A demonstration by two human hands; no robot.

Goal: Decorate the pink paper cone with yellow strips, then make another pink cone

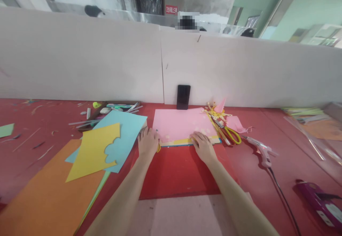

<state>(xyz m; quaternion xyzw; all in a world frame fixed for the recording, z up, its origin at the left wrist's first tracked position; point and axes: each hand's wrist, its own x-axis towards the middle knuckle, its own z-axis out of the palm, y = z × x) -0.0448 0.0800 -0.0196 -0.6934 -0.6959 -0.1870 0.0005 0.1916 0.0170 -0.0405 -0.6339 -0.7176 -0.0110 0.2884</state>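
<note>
Red bench (256,122) fills the foreground; a white partition (107,58) stands along its far side. Clock directions are taken from the pink sheet, with 12 o'clock toward the partition.

Pink sheet (179,125): lies flat at the centre of the bench. Yellow and blue edges show along its 6 o'clock side.

Left hand (148,141): at 8 o'clock, palm down, fingers extended, released, at the sheet's near corner. A small yellow part shows just beside it; its identity is unclear.

Right hand (204,147): between 4 and 5 o'clock, palm down, released, fingers lightly bent and resting on the sheet's near edge.

Red panel (181,172): at 6 o'clock, between the forearms.

Phone (183,97): at 12 o'clock, upright against the partition.

Scissors (232,134): at 3 o'clock, yellow handles pointing away from the sheet. Yellow scraps (217,114) and a pink cone (220,106) lie at 2 o'clock.

Blue sheet (133,129): at 9 o'clock, partly under a yellow sheet (93,150) with a scalloped cutout. Orange sheet (53,189): at 8 o'clock, beneath the yellow one.

Tool tray (97,111): between 9 and 10 o'clock.

Glue gun (263,152): between 3 and 4 o'clock, cord trailing toward 5 o'clock.

Purple device (317,197): at 4 o'clock, well apart.
</note>
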